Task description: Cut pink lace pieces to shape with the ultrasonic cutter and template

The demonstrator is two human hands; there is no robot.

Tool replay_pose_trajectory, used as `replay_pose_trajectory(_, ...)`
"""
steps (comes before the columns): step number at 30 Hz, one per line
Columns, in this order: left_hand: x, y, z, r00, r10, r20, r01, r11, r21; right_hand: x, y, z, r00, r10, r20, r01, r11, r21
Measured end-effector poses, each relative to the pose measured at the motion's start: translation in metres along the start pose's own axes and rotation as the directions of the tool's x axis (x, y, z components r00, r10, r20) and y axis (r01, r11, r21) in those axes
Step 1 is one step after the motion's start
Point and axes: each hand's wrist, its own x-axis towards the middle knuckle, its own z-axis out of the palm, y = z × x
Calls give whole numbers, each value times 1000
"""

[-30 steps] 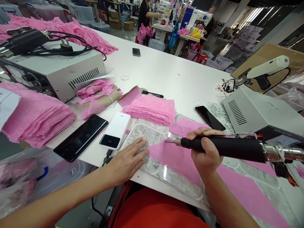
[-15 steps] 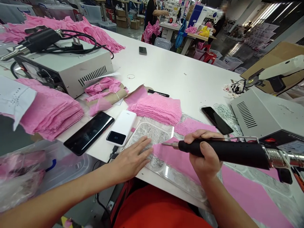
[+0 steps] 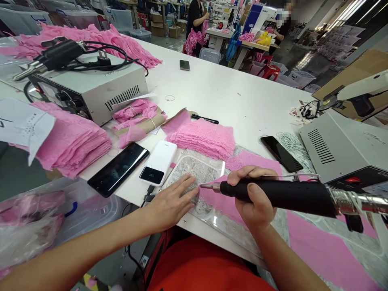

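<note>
My right hand (image 3: 257, 198) is wrapped around a black ultrasonic welding gun (image 3: 279, 197) with a pointed metal tip. The tip points left and sits at the left end of a pink fabric piece (image 3: 226, 202), close to my left fingertips; whether it touches the cloth I cannot tell. My left hand (image 3: 172, 202) lies flat with fingers stretched, on the patterned clear-edged board (image 3: 194, 165) by the fabric's end. Behind the board rests a stack of pink lace pieces (image 3: 201, 139). Another pink lace piece (image 3: 251, 161) lies partly behind my right hand.
Left of the board are a white power bank (image 3: 160, 159) and a black phone (image 3: 118, 169). A second phone (image 3: 280, 153) lies near the grey machine box (image 3: 348, 145) at right. Another box (image 3: 97, 89) carries a second gun (image 3: 57, 56). Pink stacks (image 3: 69, 141) stand at left.
The welding gun and my right hand have shifted left, bringing the tip nearer my left fingertips. My left hand stays flat in about the same place. The whole view has moved slightly.
</note>
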Motion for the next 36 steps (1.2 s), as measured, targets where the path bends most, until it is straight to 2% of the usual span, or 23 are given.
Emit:
replay_pose_trajectory(14, 1, -1, -3, 1000, -9, 9, 9, 1000, -1, 3, 0, 3, 1000, 17, 6, -17, 999, -29)
replay_pose_trajectory(18, 2, -2, -2, 1000, -2, -21, 1, 1000, -19, 19, -11, -22, 986, -59, -155, 51, 997, -56)
replay_pose_trajectory(22, 3, -7, 2, 999, -19, -43, 20, 1000, 24, 31, -25, -64, 938, -179, -296, 136, 978, -160)
replay_pose_trajectory(25, 4, -10, 6, 999, -17, -38, 20, 998, 56, 30, -29, -84, 903, -198, -382, 136, 974, -184)
replay_pose_trajectory(28, 7, -10, 6, 999, -10, -32, 13, 996, 92, 25, -25, -88, 899, -180, -399, 124, 979, -162)
replay_pose_trajectory(36, 9, -6, 5, 999, -35, 5, 34, 993, 117, 22, -13, -79, 934, -151, -324, 123, 987, -106)
